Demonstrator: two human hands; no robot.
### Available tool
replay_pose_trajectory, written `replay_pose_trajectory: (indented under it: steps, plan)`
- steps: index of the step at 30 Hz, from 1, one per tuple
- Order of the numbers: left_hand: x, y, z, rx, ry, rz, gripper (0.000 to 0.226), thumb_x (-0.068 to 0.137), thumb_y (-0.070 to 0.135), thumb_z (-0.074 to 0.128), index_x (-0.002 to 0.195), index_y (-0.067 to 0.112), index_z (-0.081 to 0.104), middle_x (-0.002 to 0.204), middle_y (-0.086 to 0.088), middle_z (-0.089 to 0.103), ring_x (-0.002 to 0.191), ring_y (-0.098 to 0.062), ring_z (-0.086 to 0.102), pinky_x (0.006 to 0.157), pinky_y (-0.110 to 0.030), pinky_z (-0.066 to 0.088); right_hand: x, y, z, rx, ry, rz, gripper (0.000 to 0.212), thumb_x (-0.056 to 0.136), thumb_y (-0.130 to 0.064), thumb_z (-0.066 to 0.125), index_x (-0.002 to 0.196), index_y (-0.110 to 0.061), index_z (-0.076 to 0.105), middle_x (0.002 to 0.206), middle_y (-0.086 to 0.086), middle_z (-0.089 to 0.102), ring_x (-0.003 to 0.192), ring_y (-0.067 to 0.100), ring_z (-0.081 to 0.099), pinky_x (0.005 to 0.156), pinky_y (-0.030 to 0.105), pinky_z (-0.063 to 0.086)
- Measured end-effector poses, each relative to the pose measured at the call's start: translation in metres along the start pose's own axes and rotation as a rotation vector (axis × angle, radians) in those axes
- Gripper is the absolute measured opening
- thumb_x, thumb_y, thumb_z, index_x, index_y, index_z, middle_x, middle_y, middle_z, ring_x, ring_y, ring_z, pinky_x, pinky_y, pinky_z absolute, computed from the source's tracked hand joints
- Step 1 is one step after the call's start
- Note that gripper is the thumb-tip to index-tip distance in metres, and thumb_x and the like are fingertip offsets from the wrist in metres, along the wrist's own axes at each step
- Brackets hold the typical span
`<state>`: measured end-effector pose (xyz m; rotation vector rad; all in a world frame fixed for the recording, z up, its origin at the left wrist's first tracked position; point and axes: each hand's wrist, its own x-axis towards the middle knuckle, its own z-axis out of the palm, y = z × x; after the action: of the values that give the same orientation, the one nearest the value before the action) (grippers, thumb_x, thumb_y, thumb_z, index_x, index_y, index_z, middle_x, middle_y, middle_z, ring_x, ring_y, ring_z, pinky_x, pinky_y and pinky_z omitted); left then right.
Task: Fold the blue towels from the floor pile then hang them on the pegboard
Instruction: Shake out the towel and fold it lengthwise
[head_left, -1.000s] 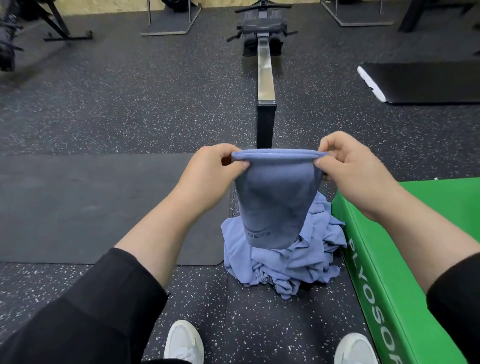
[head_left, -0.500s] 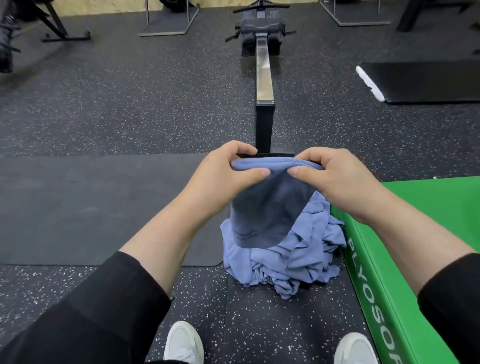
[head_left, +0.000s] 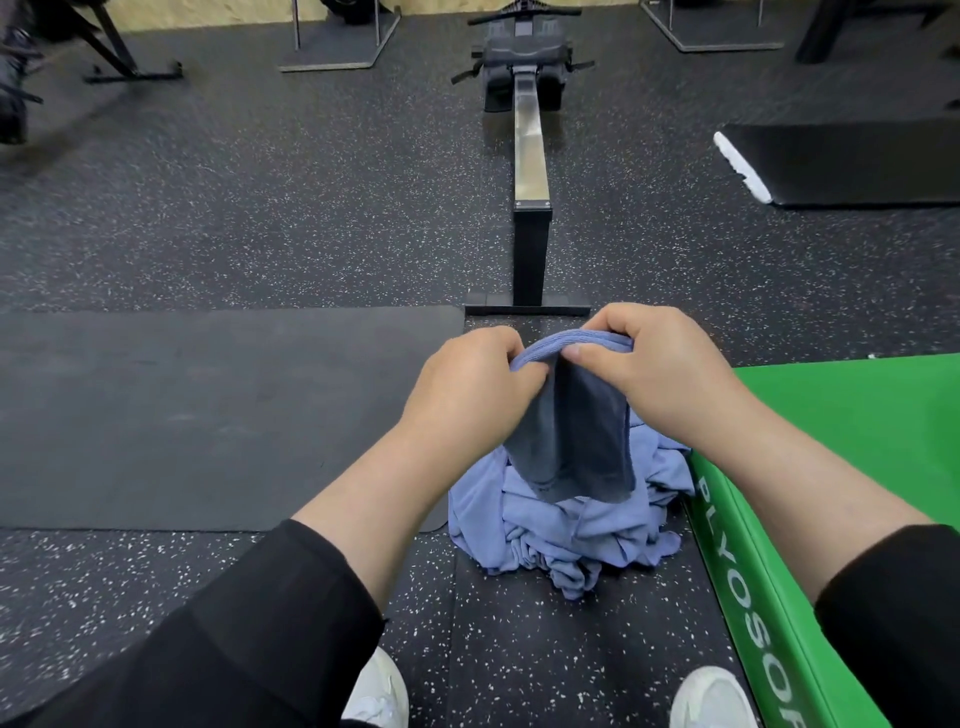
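Both hands were raised in front of the person, close together, over the floor pile. The left hand (head_left: 470, 387) had its fingers curled around one end of the top fold of a blue towel (head_left: 571, 415), and the right hand (head_left: 657, 371) pinched the other end, thumb pressed against the cloth near the left hand's knuckles, so both were grasping the same towel. The top edge of the towel arched between the two hands in a rolled, lighter blue fold, while the rest hung down as a narrow, darker panel whose lower edge reached just over the heap below; whether it touched the heap could not be told. The pile of blue towels (head_left: 566, 530) lay crumpled on the black speckled rubber floor (head_left: 260, 208), just beside the long side of a green plyo box (head_left: 831, 441) with white lettering, on the person's right. A plain dark mat (head_left: 208, 415) lay flat to the left of the pile. Beyond the hands, the rail of a rowing machine (head_left: 531, 150) ran away from the person, its black foot standing just behind the right hand. Black sleeves (head_left: 234, 649) covered both forearms partway, and two white shoes (head_left: 382, 693) showed at the bottom edge.
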<state>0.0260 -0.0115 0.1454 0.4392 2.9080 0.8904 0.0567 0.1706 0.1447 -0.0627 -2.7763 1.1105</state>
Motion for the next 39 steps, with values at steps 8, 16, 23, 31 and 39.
replay_pose_trajectory:
  steps: [8,16,23,31,39]
  plan:
    - [0.003,-0.003,0.004,-0.382,-0.077,-0.298,0.021,0.080,0.030,0.053,0.066,0.016,0.043,0.053,-0.009,0.050,0.049,-0.040,0.067,0.054,-0.034,0.043,-0.004,-0.010,0.014,-0.087,-0.064,0.003,0.011,0.094,-0.034,0.068,0.099,-0.026,0.073,0.090,-0.005,0.076,0.085,0.014,0.066,0.075,0.030,0.047]
    - [0.000,-0.004,0.002,-0.516,0.033,-0.317,0.024,0.075,0.032,0.056,0.062,0.018,0.043,0.057,-0.007,0.044,0.046,-0.034,0.061,0.066,-0.062,0.059,-0.010,-0.027,0.019,-0.066,-0.143,-0.016,0.019,0.094,-0.024,0.058,0.094,-0.011,0.071,0.078,0.009,0.072,0.075,0.026,0.063,0.074,0.040,0.054]
    - [-0.003,0.006,0.001,-0.682,0.023,-0.263,0.066,0.104,0.055,0.038,0.069,0.001,0.057,0.067,-0.011,0.067,0.057,-0.021,0.066,0.059,-0.030,0.057,-0.007,-0.024,0.014,0.066,-0.141,0.043,0.027,0.096,-0.017,0.052,0.093,0.005,0.066,0.063,0.010,0.040,0.055,0.009,0.028,0.054,0.031,0.028]
    - [-0.011,0.016,0.005,-0.800,-0.202,-0.259,0.068,0.105,0.058,0.026,0.100,0.016,0.079,0.101,0.005,0.078,0.103,-0.007,0.069,0.089,-0.034,0.056,0.000,-0.005,0.017,0.417,-0.037,0.229,0.021,0.089,-0.042,0.068,0.090,-0.022,0.077,0.080,-0.002,0.075,0.074,0.013,0.063,0.085,0.048,0.057]
    - [0.001,-0.006,0.011,-0.634,-0.029,-0.203,0.010,0.096,0.032,0.058,0.098,0.027,0.066,0.099,0.005,0.072,0.093,-0.019,0.071,0.089,-0.042,0.057,0.007,-0.004,0.011,0.640,-0.016,0.301,0.023,0.099,0.002,0.046,0.094,-0.007,0.066,0.074,0.008,0.068,0.074,0.024,0.071,0.076,0.038,0.058]
